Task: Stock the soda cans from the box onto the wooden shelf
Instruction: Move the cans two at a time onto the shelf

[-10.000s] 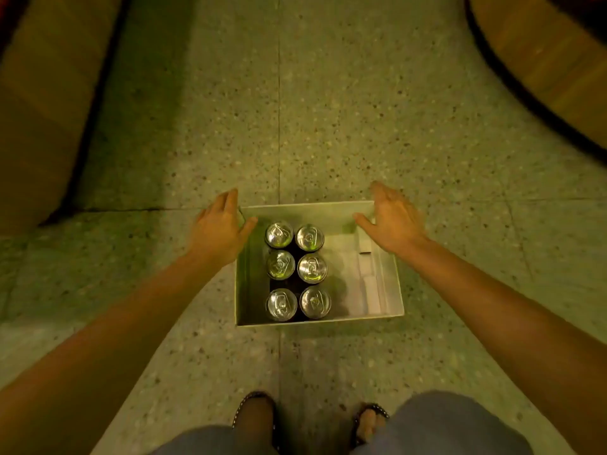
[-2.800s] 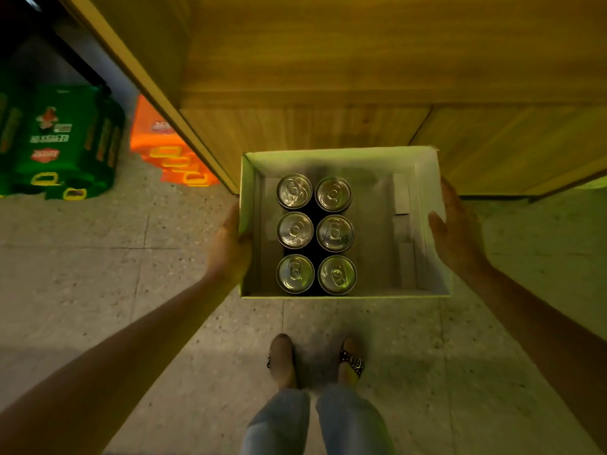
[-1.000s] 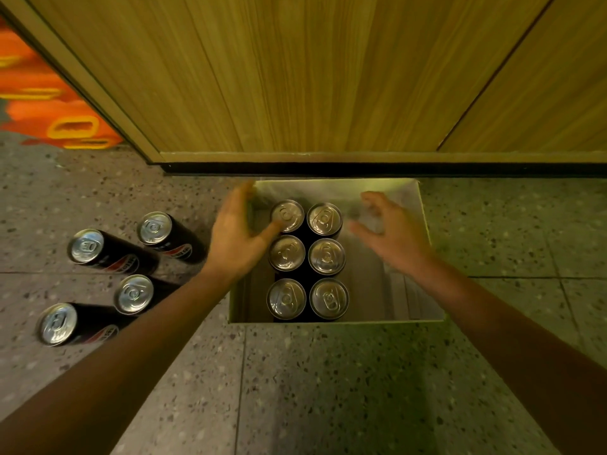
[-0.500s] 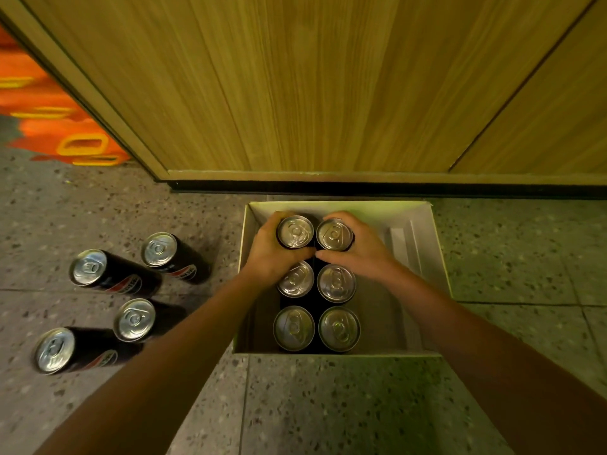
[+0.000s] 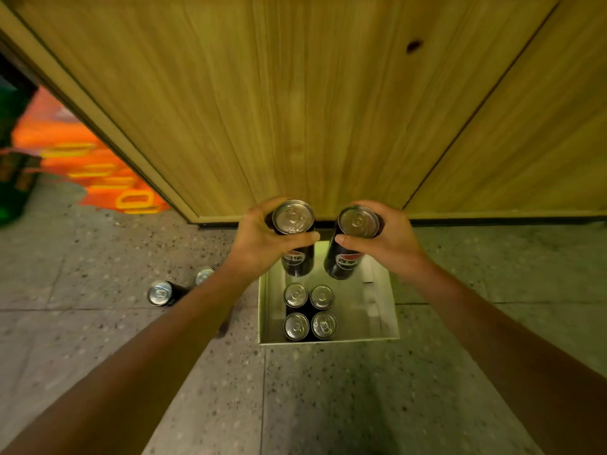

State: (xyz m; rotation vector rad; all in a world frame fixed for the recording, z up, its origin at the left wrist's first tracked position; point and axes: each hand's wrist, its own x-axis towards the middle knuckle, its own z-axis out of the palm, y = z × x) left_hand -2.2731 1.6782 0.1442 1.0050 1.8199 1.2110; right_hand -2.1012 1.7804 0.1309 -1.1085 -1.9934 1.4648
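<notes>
My left hand grips a tall black soda can and my right hand grips a second black can. Both cans are upright and held side by side in the air, above the far end of the white box. The box sits on the floor against the base of the wooden shelf unit. Several cans still stand in the box, in two rows at its near left.
Two more black cans stand on the speckled floor left of the box, partly hidden by my left forearm. Orange crates and a green one sit at the far left beside the unit's corner.
Both hands closed on the two farthest cans in the box and lifted them out and up. My view rose with them, so the box now looks smaller and lower.
</notes>
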